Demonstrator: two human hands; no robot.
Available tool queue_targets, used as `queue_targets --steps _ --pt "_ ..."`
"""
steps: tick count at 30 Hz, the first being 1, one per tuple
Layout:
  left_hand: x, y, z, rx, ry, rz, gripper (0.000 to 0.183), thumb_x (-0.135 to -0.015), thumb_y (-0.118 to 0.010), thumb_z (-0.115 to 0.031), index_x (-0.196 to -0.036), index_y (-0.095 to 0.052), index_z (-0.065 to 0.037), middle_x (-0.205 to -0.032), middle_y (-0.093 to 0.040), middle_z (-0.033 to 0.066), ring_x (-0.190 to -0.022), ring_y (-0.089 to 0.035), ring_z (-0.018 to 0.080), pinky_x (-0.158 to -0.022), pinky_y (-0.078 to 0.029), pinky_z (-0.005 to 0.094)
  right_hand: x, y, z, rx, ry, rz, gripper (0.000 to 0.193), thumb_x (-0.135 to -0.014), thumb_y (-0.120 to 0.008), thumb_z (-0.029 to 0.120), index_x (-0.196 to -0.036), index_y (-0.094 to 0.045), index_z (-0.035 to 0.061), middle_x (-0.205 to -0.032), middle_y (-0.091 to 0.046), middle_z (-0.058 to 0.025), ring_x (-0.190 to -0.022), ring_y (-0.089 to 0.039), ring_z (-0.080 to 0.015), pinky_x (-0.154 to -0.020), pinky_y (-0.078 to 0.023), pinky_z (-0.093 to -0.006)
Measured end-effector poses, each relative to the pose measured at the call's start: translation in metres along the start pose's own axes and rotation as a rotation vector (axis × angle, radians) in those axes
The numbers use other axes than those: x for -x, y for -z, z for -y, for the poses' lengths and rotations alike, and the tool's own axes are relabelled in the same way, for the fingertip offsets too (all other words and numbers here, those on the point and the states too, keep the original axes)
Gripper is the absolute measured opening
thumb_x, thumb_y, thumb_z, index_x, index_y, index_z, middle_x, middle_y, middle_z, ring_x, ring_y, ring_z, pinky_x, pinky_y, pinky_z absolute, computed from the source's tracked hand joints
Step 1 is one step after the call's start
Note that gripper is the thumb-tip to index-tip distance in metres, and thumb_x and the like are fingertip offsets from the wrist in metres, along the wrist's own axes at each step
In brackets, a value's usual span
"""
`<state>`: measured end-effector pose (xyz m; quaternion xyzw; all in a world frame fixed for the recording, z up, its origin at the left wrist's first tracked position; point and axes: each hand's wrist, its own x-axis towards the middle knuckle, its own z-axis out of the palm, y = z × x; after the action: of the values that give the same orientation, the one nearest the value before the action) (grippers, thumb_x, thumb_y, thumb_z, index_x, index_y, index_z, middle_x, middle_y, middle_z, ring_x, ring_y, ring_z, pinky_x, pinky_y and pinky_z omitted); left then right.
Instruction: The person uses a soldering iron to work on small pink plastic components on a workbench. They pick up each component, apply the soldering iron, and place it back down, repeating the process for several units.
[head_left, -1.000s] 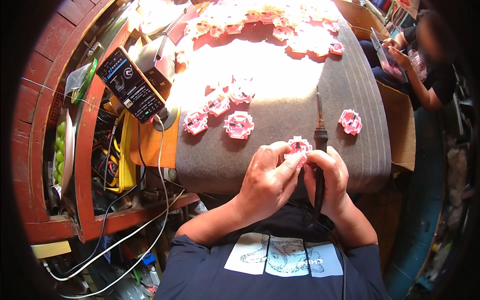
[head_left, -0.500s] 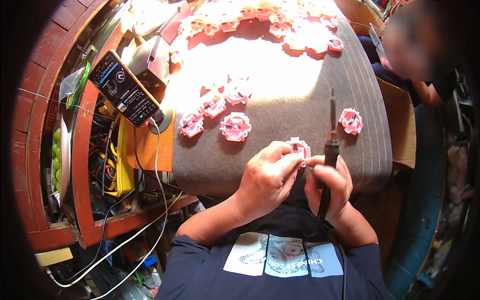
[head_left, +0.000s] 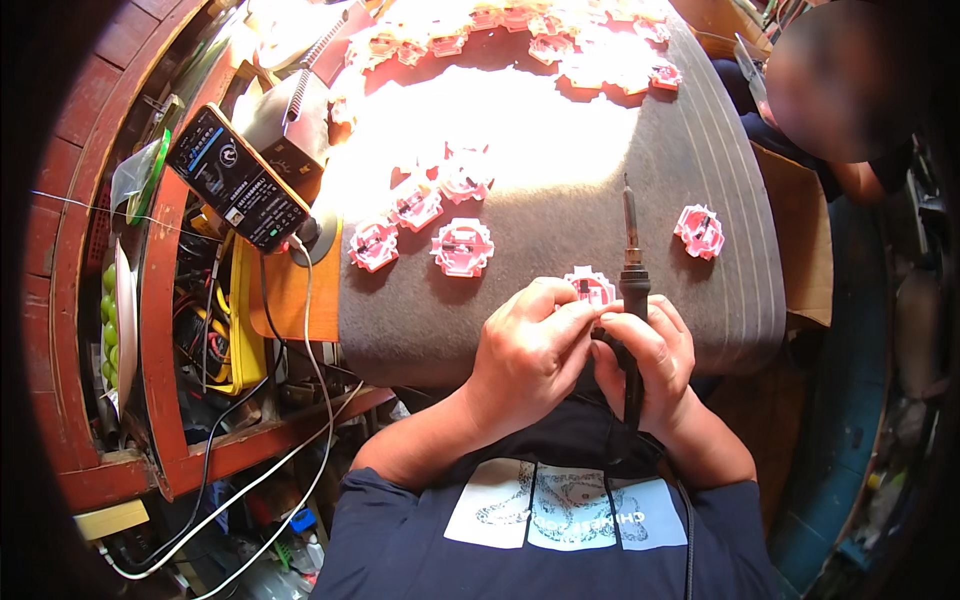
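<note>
Near the front edge of the dark work surface, my left hand pinches a small pink-and-white plastic housing with a dark part inside. My right hand is closed around a black-handled soldering iron, whose metal tip points up and away from the housing. The right thumb and forefinger meet the left fingertips at the housing's near side; anything tiny pinched there is hidden. Closest to the hands lie a similar housing on the left and another one on the right.
More housings lie to the left, and several others line the far, sunlit end of the mat. A phone leans on a stand with a white cable. A co-worker's arm shows at far right, by a cardboard box.
The soldering iron's tip has swung left, and my right hand has moved slightly left, closer to my left hand. My left hand keeps hold of the housing.
</note>
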<state>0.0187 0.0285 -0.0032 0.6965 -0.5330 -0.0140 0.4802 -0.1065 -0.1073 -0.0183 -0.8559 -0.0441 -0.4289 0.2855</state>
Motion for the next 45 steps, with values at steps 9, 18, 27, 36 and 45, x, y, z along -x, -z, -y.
queue_targets --steps 9,18,27,36,45 --pt "-0.002 0.003 -0.001 0.001 -0.013 0.045 0.022 -0.083 -0.077 0.005 -0.103 -0.074 0.000 -0.100 -0.068 0.0149 -0.089 -0.071 0.0325 -0.076 -0.058 0.0399 0.020 0.050 0.002 -0.065 -0.076 -0.044 0.074 -0.101 -0.066 0.060 -0.133 -0.061 -0.0065 -0.105 -0.065 -0.0234 -0.083 -0.064 -0.0322 -0.071 -0.053 -0.0417" --pt "-0.003 0.004 -0.002 -0.022 -0.022 0.084 0.022 -0.084 -0.076 0.007 -0.105 -0.072 0.001 -0.103 -0.068 0.0156 -0.092 -0.070 0.0333 -0.079 -0.058 0.0405 0.014 0.072 0.020 -0.100 -0.019 0.049 0.026 -0.093 -0.075 0.020 -0.107 -0.071 -0.0009 -0.078 -0.065 -0.0104 -0.061 -0.059 -0.0236 -0.056 -0.050 -0.0352" --pt "-0.003 0.005 -0.003 -0.024 -0.024 0.088 0.024 -0.084 -0.076 0.008 -0.106 -0.072 0.001 -0.104 -0.067 0.0156 -0.093 -0.070 0.0338 -0.080 -0.058 0.0407 0.012 0.072 0.021 -0.106 -0.034 0.087 0.024 -0.086 -0.072 0.012 -0.107 -0.071 0.0003 -0.076 -0.064 -0.0090 -0.060 -0.059 -0.0229 -0.055 -0.048 -0.0352" --pt "-0.002 0.005 -0.002 -0.028 -0.042 0.081 0.025 -0.083 -0.076 0.009 -0.106 -0.072 0.000 -0.103 -0.067 0.0149 -0.095 -0.070 0.0338 -0.081 -0.058 0.0407 0.010 0.070 0.021 -0.110 -0.030 0.085 0.025 -0.083 -0.071 0.009 -0.106 -0.071 -0.0011 -0.076 -0.064 -0.0093 -0.058 -0.058 -0.0229 -0.054 -0.047 -0.0352" --pt "-0.001 0.005 -0.002 -0.021 -0.038 0.078 0.024 -0.083 -0.077 0.009 -0.105 -0.072 0.000 -0.102 -0.067 0.0150 -0.094 -0.070 0.0337 -0.081 -0.058 0.0407 0.005 0.069 0.022 -0.109 -0.024 0.090 0.026 -0.079 -0.071 0.005 -0.104 -0.071 -0.0012 -0.074 -0.064 -0.0088 -0.056 -0.057 -0.0225 -0.051 -0.046 -0.0348"
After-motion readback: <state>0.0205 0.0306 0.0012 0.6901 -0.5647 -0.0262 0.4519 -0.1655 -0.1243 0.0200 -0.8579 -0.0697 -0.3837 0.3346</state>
